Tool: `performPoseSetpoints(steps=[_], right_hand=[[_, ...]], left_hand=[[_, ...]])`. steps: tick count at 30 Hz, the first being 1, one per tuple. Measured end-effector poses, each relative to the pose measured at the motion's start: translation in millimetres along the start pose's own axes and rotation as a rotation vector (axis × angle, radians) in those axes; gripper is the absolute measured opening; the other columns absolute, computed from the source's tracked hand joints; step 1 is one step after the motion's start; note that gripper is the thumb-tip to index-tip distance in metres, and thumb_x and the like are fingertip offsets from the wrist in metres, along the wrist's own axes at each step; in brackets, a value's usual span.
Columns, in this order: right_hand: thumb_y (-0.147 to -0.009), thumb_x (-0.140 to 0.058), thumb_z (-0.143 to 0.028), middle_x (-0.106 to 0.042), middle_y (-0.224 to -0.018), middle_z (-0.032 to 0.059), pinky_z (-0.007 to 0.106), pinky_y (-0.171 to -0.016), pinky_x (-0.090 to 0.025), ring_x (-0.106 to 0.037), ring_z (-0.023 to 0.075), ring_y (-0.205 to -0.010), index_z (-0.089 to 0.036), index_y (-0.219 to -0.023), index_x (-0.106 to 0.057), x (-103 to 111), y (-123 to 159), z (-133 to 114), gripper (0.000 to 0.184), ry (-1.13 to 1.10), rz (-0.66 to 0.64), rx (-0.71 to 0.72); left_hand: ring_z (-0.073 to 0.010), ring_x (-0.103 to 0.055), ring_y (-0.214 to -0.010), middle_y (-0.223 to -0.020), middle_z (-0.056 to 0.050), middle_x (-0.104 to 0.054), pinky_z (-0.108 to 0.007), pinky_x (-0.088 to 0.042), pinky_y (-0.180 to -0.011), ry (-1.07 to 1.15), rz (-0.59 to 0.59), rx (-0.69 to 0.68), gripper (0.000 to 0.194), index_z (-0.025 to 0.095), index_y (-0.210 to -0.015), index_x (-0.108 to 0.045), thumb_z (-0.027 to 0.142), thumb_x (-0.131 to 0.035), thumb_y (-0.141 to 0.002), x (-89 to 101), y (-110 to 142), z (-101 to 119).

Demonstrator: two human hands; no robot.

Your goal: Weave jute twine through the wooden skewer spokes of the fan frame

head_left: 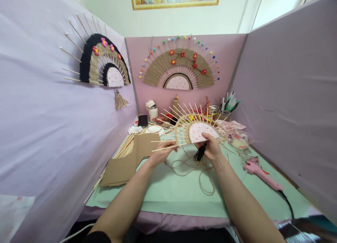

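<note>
Above the table, my right hand (pixel 211 146) grips the straight lower edge of a half-round fan (pixel 201 131), thumb on its pink-dotted white centre. Thin wooden sticks spread out from the fan, with twine woven around them in bands. A black tassel (pixel 200 152) hangs beneath it, beside my right fingers. At the fan's left end, my left hand (pixel 165 151) is closed near the outer sticks and the twine; exactly what its fingertips pinch is too small to make out. Loose twine (pixel 181 168) trails from the fan and lies in loops on the table.
Cardboard pieces (pixel 122 169) lie at left over bundled sticks (pixel 126 144). A pink glue gun (pixel 264 174) with a black cord rests at right. Behind are a phone (pixel 143 120), a white bottle (pixel 152 111) and a tool holder (pixel 223 116). Finished fans (pixel 181 66) hang on the partitions.
</note>
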State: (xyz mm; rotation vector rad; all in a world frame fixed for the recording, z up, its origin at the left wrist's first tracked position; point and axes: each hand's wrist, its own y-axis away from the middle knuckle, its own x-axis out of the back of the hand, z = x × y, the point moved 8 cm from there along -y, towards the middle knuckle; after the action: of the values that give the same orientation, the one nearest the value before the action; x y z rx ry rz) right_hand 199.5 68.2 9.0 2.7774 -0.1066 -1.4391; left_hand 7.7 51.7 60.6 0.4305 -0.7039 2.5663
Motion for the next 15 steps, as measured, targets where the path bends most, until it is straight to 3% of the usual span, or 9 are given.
performPoseSetpoints(steps=[3, 8, 15], right_hand=[[-0.07, -0.06, -0.01, -0.071, -0.073, -0.0015, 0.033, -0.07, -0.058, -0.068, 0.0159, -0.07, -0.021, -0.093, -0.059, 0.1, -1.1, -0.5, 0.026, 0.007, -0.013, 0.014], [-0.069, -0.061, -0.01, -0.071, -0.074, -0.0016, 0.031, -0.069, -0.058, -0.068, 0.0151, -0.069, -0.021, -0.089, -0.058, -1.5, 1.8, -0.2, 0.023, 0.006, -0.005, -0.001], [-0.069, -0.061, -0.01, -0.072, -0.081, 0.0002, 0.03, -0.066, -0.058, -0.068, 0.0152, -0.07, -0.02, -0.091, -0.058, -4.1, 4.6, -3.9, 0.024, -0.007, -0.005, 0.017]], left_hand=[[-0.0145, -0.049, -0.077, -0.078, -0.004, -0.058, -0.025, -0.037, -0.07, 0.119, -0.01, 0.001, 0.023, 0.016, -0.074, -0.066, 0.035, -0.053, -0.078, 1.4, -0.9, 3.7], [-0.0102, -0.043, -0.063, -0.067, 0.0, -0.053, -0.023, -0.032, -0.059, 0.241, -0.016, 0.145, 0.023, 0.016, -0.07, -0.064, 0.038, -0.058, -0.074, 0.0, 0.3, -13.3], [-0.0107, -0.048, -0.071, -0.078, -0.003, -0.057, -0.023, -0.034, -0.064, 0.456, 0.027, 0.21, 0.025, 0.014, -0.075, -0.067, 0.034, -0.072, -0.062, 4.2, -1.7, -27.2]])
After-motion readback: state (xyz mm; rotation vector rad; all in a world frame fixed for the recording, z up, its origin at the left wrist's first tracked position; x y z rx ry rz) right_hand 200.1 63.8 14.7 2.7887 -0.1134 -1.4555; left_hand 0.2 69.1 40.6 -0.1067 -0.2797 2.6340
